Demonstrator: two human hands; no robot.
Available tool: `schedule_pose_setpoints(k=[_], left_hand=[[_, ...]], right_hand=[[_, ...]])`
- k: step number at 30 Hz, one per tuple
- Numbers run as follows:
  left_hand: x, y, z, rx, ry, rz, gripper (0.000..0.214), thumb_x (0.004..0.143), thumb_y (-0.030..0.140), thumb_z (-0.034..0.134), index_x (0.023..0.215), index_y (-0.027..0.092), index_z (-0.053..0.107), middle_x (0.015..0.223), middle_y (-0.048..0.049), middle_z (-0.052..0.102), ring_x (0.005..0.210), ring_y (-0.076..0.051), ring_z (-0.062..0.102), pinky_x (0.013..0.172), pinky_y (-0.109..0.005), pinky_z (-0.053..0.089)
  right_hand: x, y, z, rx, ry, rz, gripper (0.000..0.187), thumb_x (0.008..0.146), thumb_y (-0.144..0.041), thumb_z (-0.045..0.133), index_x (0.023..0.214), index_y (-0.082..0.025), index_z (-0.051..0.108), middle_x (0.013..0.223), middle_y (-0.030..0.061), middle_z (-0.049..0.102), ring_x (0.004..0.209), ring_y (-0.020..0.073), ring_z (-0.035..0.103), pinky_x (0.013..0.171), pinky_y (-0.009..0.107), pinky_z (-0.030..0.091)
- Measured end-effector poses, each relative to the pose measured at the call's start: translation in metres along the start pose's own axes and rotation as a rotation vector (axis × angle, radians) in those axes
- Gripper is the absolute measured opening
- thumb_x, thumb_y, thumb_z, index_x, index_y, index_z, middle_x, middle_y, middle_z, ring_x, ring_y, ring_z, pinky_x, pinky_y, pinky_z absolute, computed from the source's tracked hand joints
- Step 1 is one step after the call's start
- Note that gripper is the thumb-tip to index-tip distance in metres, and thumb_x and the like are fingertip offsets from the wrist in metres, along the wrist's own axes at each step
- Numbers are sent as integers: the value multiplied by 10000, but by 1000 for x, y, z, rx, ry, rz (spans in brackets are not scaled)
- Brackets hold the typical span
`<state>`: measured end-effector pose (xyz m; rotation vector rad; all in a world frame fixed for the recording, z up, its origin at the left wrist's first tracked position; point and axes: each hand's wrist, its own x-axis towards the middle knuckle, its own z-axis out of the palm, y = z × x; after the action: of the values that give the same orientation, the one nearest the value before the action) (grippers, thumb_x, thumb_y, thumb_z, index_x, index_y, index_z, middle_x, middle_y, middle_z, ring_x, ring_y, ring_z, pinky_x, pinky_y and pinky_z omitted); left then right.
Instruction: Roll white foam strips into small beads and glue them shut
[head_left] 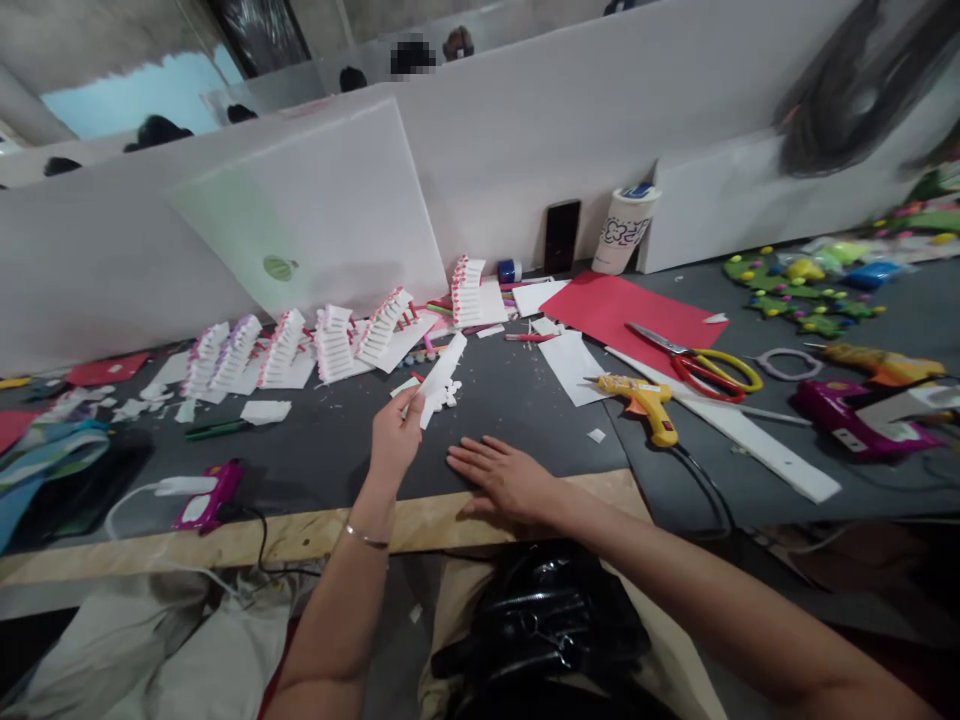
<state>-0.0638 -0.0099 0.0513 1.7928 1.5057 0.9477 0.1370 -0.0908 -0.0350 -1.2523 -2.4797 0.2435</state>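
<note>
My left hand (395, 437) is raised over the dark table (510, 400) and pinches the lower end of a narrow white foam strip (444, 376) that slants up to the right. My right hand (504, 478) lies flat on the table near the wooden front edge (300, 535), fingers stretched out to the left, holding nothing. Small white foam bits (450, 396) lie just behind the strip. A row of small white foam stair models (300, 345) with pink trim stands further back.
A yellow glue gun (646, 402), red-and-yellow scissors (697, 365), red paper (622, 312) and a long white strip (757, 440) lie to the right. A pink glue gun (206, 495) sits front left, another (855, 415) far right. White partition boards (330, 210), a phone (562, 235) and a cup (626, 230) stand behind.
</note>
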Motion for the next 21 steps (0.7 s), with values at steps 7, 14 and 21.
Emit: schedule_pose_setpoints(k=[7,14,21], left_hand=[[-21,-4,0,-129,-430,-125,375,793,499,580,860,158,721,478,66,435,363,-71,369,398,-202,277],[-16,6,42,-81,-844,60,396,884,503,531,912,158,723,531,48,513,420,-81,445,477,-206,350],[-3,-16,55,368,-347,708,298,976,306,466,969,208,747,933,-80,687,878,-194,596,780,-324,430]], right_hand=[[-32,43,-56,-217,498,488,392,980,-339,414,1287,-170,589,1367,168,596,1292,331,518,1054,544,384],[-16,20,-56,234,319,270,322,943,-408,514,1188,-242,642,1121,76,730,1056,239,653,1013,463,423],[-38,50,-43,-69,379,197,186,936,-232,562,932,-244,748,950,66,733,876,213,607,777,350,420]])
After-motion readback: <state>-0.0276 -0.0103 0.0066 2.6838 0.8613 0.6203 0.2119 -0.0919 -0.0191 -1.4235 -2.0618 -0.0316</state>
